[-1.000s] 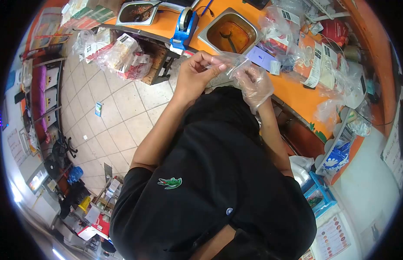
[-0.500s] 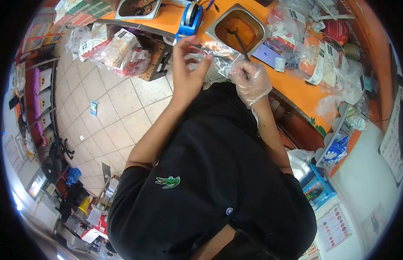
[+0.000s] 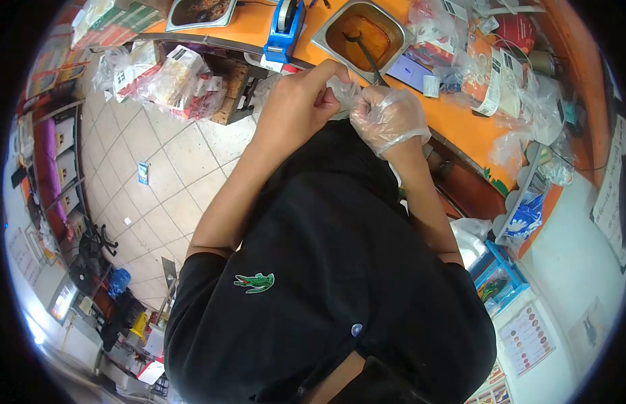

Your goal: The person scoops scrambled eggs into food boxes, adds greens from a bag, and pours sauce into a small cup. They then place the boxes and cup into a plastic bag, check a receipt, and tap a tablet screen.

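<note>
My left hand is bare, its fingers curled and pinching one side of a crumpled clear plastic bag. My right hand wears a thin clear plastic glove and is closed on the bag's other side. Both hands are close together over the counter's near edge, in front of my black shirt. Just beyond them stands a metal tub of orange-red sauce. A dark ladle rests in it, its handle ending behind my right hand. The bag is partly hidden by my fingers.
On the orange counter are a blue tape dispenser, a phone and a second metal tub of dark food. Bagged packages crowd the right side. More plastic-wrapped packages sit at left above the tiled floor.
My left hand has turned and closed from spread fingers into a pinch, moving nearer my right hand. The plastic, stretched and glossy before, is now bunched between them. The view has shifted slightly.
</note>
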`<state>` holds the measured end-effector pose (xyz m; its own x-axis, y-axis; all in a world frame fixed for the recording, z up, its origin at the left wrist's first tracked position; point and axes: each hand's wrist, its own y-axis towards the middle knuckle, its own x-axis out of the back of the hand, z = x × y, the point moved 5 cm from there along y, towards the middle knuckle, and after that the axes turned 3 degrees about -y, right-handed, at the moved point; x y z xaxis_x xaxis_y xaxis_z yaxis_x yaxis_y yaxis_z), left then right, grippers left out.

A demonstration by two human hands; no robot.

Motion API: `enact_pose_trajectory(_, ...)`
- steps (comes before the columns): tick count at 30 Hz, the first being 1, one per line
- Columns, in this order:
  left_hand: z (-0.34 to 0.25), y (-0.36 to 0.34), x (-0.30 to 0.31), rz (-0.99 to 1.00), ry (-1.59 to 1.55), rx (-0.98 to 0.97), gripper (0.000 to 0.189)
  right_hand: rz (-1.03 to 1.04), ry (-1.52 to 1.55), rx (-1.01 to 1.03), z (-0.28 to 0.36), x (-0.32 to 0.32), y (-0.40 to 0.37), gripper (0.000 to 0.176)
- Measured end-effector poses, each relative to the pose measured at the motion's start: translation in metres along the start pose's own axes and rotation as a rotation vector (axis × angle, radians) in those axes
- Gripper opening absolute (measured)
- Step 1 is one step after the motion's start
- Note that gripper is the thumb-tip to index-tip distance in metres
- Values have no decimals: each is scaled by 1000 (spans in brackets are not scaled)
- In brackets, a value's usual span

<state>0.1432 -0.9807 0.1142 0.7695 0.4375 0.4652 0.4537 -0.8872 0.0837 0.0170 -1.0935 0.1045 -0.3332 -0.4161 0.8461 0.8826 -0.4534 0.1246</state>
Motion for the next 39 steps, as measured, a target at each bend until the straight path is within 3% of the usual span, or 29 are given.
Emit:
enact_pose_trajectory(5,-9,5,-4,76,-117,140,26,-16,25,-2,0,9,-3,19)
enact_pose_trajectory(11,-8,11,-20,120,-225,71,25,-24,7,54,1,11,-7,18)
enact_pose_trajectory(17,-15,2,-28,61,154,45,31,-63,-91,4,-7,12,-11,13)
enact_pose_trajectory(21,-25,8,-21,17,80,169,18,-103,-6,33,-7,13,-10,18)
enact_pose_trajectory(28,-12,5,-29,9,-108,257,23,-146,34,61,-2,16,-11,21)
enact_pose_trajectory(31,-11,3,-27,6,-88,261,20,-88,-67,42,-1,6,-11,23)
enact_pose_trajectory(34,-8,0,-19,29,29,227,15,99,-189,15,3,5,-5,27)
enact_pose_trajectory(39,-6,-11,-9,-54,278,73,22,184,-200,-24,5,-9,-2,27)
